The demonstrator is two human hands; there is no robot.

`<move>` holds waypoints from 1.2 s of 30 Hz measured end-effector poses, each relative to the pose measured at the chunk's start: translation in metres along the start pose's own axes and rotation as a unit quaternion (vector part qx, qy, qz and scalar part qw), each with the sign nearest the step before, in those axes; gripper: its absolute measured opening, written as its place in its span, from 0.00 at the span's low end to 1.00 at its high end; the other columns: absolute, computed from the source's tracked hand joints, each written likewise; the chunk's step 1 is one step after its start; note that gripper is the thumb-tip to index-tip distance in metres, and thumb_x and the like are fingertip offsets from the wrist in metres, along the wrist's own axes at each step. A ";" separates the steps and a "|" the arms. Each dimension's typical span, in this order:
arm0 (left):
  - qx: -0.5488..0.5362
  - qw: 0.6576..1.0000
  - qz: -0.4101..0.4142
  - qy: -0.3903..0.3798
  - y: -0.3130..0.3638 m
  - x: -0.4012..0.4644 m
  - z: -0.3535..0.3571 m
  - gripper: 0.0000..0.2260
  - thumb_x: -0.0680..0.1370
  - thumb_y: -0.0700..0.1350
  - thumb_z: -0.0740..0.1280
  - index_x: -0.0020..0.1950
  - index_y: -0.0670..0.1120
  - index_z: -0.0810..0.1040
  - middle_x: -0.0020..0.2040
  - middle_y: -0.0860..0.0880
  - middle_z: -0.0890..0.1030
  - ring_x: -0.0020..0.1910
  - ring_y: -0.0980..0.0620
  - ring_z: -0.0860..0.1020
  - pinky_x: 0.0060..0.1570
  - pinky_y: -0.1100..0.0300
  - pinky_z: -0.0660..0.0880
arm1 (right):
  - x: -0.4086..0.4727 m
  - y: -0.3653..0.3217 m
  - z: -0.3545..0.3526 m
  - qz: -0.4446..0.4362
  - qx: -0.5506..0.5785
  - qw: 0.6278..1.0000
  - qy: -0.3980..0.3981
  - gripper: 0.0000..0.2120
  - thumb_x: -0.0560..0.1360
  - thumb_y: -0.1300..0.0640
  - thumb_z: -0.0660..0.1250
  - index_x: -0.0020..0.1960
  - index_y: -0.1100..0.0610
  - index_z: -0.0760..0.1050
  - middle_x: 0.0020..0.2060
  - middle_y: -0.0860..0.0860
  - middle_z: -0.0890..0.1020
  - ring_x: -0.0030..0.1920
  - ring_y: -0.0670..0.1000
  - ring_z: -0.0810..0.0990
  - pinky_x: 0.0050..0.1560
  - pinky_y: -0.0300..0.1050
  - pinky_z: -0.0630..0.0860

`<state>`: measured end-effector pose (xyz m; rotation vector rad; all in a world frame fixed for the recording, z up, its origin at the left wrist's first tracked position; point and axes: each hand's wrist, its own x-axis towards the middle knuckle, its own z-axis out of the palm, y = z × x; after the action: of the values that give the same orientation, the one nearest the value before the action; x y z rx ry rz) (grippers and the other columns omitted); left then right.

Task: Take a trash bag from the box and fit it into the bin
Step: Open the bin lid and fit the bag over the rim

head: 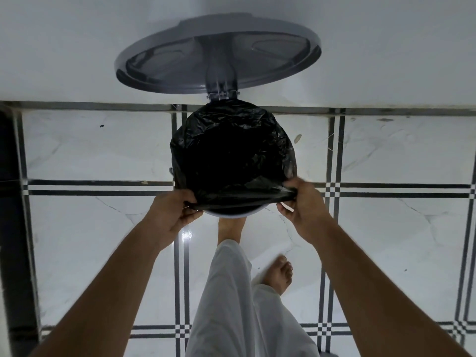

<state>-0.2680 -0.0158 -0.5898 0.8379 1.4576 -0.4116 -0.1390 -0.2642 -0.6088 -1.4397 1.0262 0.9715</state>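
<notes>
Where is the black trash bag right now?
Mid-frame in the head view, the trash bag lines the bin, its near edge pinched by left hand and right hand.

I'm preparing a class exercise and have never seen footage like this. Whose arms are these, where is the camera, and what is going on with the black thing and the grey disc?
There is one picture, taken by a camera worn on a person's head, looking down; the two arms are that person's own. The black thing is a trash bag already sitting in a pedal bin, of which only a pale strip of rim shows. The grey disc is the bin's lid, swung open against the wall. The left hand and right hand each pinch the bag's near edge, stretched taut between them above the near rim. One bare foot reaches under the bin, probably on its pedal. The floor is tiled.
</notes>
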 end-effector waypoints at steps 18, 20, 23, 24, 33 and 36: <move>0.050 0.998 0.005 -0.046 -0.026 0.011 -0.015 0.13 0.80 0.29 0.71 0.65 0.34 0.81 0.56 0.38 0.89 0.59 0.39 0.88 0.64 0.47 0.83 | 0.008 0.036 -0.013 -0.047 -0.123 0.991 -0.016 0.06 0.88 0.60 0.70 0.62 0.61 0.82 0.56 0.58 0.91 0.48 0.56 0.93 0.47 0.51 0.90; 0.039 0.998 0.006 -0.053 -0.028 0.014 -0.020 0.13 0.80 0.28 0.70 0.64 0.34 0.81 0.57 0.37 0.89 0.62 0.38 0.87 0.66 0.47 0.82 | 0.009 0.036 -0.013 -0.037 -0.126 0.991 -0.028 0.06 0.86 0.61 0.71 0.62 0.61 0.83 0.56 0.59 0.91 0.51 0.58 0.93 0.51 0.54 0.90; 0.057 0.997 0.017 -0.058 -0.031 0.013 -0.021 0.15 0.78 0.30 0.74 0.65 0.36 0.82 0.56 0.39 0.89 0.61 0.40 0.87 0.67 0.48 0.82 | 0.004 0.034 -0.010 -0.016 -0.060 0.997 -0.035 0.10 0.88 0.60 0.68 0.65 0.61 0.83 0.58 0.60 0.91 0.57 0.61 0.91 0.61 0.62 0.88; 0.067 0.996 0.020 -0.057 -0.032 0.012 -0.020 0.16 0.77 0.31 0.76 0.65 0.37 0.82 0.55 0.40 0.90 0.59 0.42 0.88 0.66 0.48 0.82 | 0.000 0.034 -0.008 -0.015 -0.042 0.999 -0.032 0.12 0.89 0.55 0.67 0.66 0.60 0.84 0.58 0.58 0.91 0.56 0.60 0.92 0.61 0.62 0.88; 0.018 1.000 0.024 0.003 -0.051 0.006 -0.004 0.09 0.77 0.30 0.76 0.57 0.35 0.84 0.49 0.39 0.90 0.55 0.41 0.89 0.59 0.51 0.85 | -0.015 0.053 0.002 -0.087 0.035 0.995 0.036 0.04 0.85 0.65 0.72 0.51 0.59 0.82 0.48 0.56 0.91 0.50 0.64 0.92 0.61 0.61 0.86; -0.031 0.999 0.013 0.005 -0.056 0.010 -0.003 0.10 0.78 0.28 0.72 0.59 0.34 0.83 0.52 0.39 0.90 0.58 0.40 0.88 0.66 0.47 0.82 | -0.013 0.056 0.002 -0.081 0.028 0.996 0.033 0.02 0.85 0.64 0.73 0.53 0.59 0.83 0.53 0.58 0.91 0.49 0.60 0.93 0.59 0.56 0.88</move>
<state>-0.3093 -0.0485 -0.6126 0.8106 1.4607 -0.3416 -0.1960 -0.2647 -0.6133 -1.4929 0.9605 0.7761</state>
